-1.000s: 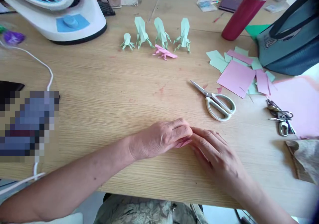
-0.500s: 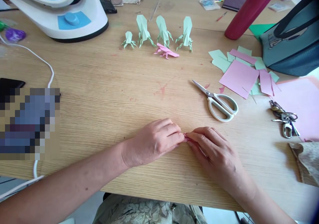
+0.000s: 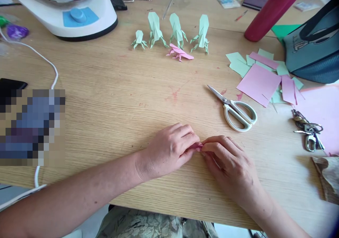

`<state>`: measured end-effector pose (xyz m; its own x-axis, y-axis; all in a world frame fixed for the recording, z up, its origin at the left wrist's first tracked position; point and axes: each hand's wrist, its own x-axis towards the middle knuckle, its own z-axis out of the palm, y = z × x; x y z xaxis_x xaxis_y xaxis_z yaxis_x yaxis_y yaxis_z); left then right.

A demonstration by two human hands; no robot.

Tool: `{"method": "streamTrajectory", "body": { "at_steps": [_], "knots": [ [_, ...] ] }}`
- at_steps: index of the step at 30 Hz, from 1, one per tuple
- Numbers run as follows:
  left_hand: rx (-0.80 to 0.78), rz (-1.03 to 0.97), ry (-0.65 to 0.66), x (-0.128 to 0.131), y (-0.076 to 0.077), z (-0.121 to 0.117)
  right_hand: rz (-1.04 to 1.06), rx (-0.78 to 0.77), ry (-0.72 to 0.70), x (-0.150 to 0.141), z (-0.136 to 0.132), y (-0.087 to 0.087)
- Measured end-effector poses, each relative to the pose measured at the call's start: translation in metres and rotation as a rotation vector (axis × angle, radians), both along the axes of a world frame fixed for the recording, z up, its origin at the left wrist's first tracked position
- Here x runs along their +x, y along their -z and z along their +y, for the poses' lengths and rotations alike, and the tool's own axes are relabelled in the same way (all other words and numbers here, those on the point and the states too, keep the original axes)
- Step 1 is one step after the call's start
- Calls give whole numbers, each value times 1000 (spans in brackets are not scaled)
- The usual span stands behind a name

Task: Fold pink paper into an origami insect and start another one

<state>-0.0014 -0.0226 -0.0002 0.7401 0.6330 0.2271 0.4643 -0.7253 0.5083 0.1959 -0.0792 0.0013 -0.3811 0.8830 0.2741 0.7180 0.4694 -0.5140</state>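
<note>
At the lower centre of the frame, a small piece of folded pink paper (image 3: 198, 146) is showing between the fingers of two bare hands, just above or on the wooden table (image 3: 106, 107). Its visible part is looking narrow and creased, deeper pink than the flat sheets to the right, and it is coming to a slim point where the hands are meeting; most of it is being hidden, so its full shape cannot be told. The left hand (image 3: 169, 148) is pinching it from the left, thumb and fingers closed on it. The right hand (image 3: 229, 160) is gripping its other end, with thumb and fingertips together on the paper.

Above and to the right of the hands, white-handled scissors (image 3: 233, 108) are lying with their blades together, pointing to the upper left. In the upper centre, four pale green folded paper figures (image 3: 176, 29), one smaller than the others, are standing in a row on thin legs, and a pink folded paper figure (image 3: 180, 52) is resting just in front of them. At the right, flat pink and green paper pieces (image 3: 259, 83) are overlapping beside a blue-grey bag (image 3: 312, 51), with a bunch of keys (image 3: 308, 130) lying below them. A dark red bottle (image 3: 272, 13) is standing at the upper right.
</note>
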Motion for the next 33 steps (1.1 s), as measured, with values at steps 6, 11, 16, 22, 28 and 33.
{"method": "streamTrajectory", "body": {
  "at_steps": [6, 11, 16, 22, 28, 33],
  "knots": [
    [-86, 10, -82, 8, 0, -3, -49, 33, -2, -1, -2, 0],
    [-97, -30, -79, 7, 2, -2, -223, 134, -58, 1, -6, 1],
    [-33, -83, -20, 0, 3, -2, -371, 227, -112, 2, -10, 2],
    [150, 0, 9, -4, 4, -7, -301, 191, -48, -2, -8, 0],
    [275, 48, -1, -4, 7, -9, -266, 140, -42, -4, -8, -4],
    [255, 43, 4, -6, 7, -9, -143, 72, -103, -7, -4, -6]
  ]
}}
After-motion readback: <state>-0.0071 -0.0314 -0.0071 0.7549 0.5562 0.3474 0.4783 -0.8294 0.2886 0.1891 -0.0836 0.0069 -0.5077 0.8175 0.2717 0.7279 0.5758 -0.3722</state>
